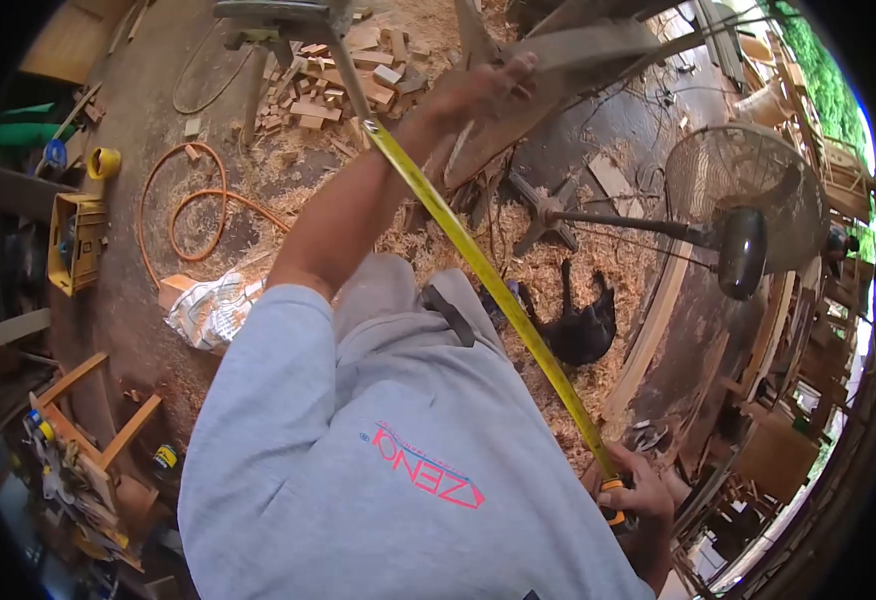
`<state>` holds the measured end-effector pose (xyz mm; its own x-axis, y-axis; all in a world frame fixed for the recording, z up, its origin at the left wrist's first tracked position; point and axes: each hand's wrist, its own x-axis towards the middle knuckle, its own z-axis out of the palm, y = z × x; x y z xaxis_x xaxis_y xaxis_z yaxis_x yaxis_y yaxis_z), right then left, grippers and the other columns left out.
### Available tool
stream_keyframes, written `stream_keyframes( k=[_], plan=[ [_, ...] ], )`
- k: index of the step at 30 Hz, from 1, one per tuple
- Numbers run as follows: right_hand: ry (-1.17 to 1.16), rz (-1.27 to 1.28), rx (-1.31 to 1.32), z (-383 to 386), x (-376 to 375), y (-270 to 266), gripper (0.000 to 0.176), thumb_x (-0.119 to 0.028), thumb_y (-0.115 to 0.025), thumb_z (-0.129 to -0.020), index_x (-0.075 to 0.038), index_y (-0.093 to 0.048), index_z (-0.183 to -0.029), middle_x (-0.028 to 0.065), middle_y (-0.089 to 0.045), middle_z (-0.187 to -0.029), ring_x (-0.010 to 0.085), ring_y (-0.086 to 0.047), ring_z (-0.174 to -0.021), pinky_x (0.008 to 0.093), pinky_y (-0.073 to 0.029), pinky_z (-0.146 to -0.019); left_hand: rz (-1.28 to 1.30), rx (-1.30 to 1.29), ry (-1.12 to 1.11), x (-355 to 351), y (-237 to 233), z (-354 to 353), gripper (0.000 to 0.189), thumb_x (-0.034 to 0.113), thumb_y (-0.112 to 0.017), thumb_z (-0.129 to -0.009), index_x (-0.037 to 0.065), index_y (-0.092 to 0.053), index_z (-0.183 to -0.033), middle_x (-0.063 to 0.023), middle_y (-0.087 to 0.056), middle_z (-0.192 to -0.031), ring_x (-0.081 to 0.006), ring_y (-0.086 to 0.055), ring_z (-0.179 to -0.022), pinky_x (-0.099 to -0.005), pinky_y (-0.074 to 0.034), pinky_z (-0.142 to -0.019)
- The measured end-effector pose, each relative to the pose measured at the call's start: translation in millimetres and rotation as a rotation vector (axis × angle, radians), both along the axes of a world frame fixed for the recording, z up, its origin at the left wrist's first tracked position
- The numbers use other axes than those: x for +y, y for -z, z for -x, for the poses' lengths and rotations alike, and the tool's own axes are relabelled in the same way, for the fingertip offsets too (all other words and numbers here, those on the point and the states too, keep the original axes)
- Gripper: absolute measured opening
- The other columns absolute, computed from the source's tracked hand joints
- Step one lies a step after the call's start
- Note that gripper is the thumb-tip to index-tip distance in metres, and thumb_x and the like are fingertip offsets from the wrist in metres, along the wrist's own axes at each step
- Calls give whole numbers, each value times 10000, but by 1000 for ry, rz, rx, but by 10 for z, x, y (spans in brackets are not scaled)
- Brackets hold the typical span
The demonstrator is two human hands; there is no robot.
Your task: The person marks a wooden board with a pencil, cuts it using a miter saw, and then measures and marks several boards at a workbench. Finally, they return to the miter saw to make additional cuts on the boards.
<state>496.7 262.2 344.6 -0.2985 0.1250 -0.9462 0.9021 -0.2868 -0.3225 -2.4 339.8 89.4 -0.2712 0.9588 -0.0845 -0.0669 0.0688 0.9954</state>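
My right hand [640, 492], at the lower right by my hip, is wrapped around a tape measure [613, 500] with a yellow and black case. Its yellow blade [488, 280] runs out diagonally across my body to the upper left. The blade's end lies against a slender wooden piece [353, 85]. My left arm reaches forward, and my left hand [498, 85] has its fingers curled at a shaped wooden piece [593, 50]. Part of that grip is hidden.
A pile of wood offcuts [333, 85] and many shavings cover the floor. An orange hose [198, 200] coils at left. To the right a fan [743, 220] and a black animal [583, 330] lie near a long board [653, 325]. A yellow crate [76, 245] stands far left.
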Motion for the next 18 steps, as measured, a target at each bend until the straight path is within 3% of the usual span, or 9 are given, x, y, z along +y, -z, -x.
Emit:
stream_keyframes(
  k=[2, 3, 6, 10, 14, 16, 18],
  plan=[
    [248, 69, 15, -54, -165, 71, 989, -197, -854, -597, 18, -400, -1449, 74, -556, -1149, 142, -609, -871, 265, -476, -763, 14, -100, 7, -71, -57, 10, 710, 649, -437, -946, 90, -476, -1382, -132, -591, -1189, -205, -579, -1071, -409, -496, -858],
    [287, 51, 74, 22, -247, 109, 1035, -257, -858, -581, -14, -375, -1463, 52, -628, -787, 122, -609, -674, 229, -420, -591, 20, -201, 5, -103, -127, 14, 702, 637, -450, -949, 80, -479, -1376, -124, -566, -1230, -213, -549, -1128, -430, -465, -911],
    [299, 49, 142, -60, -356, 319, 1003, -238, -855, -578, -36, -397, -1448, 72, -624, -745, 129, -601, -638, 236, -413, -573, -30, -265, -11, -132, -121, -7, 676, 630, -474, -945, 83, -504, -1341, -89, -594, -1185, -204, -522, -1161, -420, -415, -954],
    [392, 38, 234, -73, -431, 504, 931, -194, -823, -595, -23, -414, -1414, 73, -614, -716, 120, -571, -593, 237, -415, -554, 73, -300, 41, -126, -115, 50, 682, 666, -468, -933, 96, -533, -1301, -50, -623, -1116, -179, -537, -1152, -377, -417, -912],
    [504, 29, 299, 70, -566, 520, 931, -200, -823, -600, -9, -407, -1411, 72, -616, -717, 122, -574, -591, 239, -424, -548, 82, -289, 32, -99, 0, 78, 740, 689, -477, -916, 41, -541, -1268, -106, -629, -1121, -190, -545, -1151, -378, -422, -921],
    [501, 85, 300, 197, -646, 458, 884, -123, -807, -672, -10, -371, -1433, 74, -639, -779, 115, -597, -664, 253, -453, -601, 87, -262, 36, -74, 40, 101, 801, 713, -474, -902, 3, -539, -1265, -143, -627, -1145, -217, -559, -1145, -399, -449, -932],
    [481, 102, 284, 367, -729, 428, 913, -143, -814, -666, 2, -352, -1439, 73, -638, -778, 119, -597, -666, 249, -452, -604, 98, -230, 23, -100, 59, 113, 892, 753, -552, -827, -30, -589, -1253, -147, -674, -1126, -224, -656, -1002, -352, -525, -867]
  ],
)
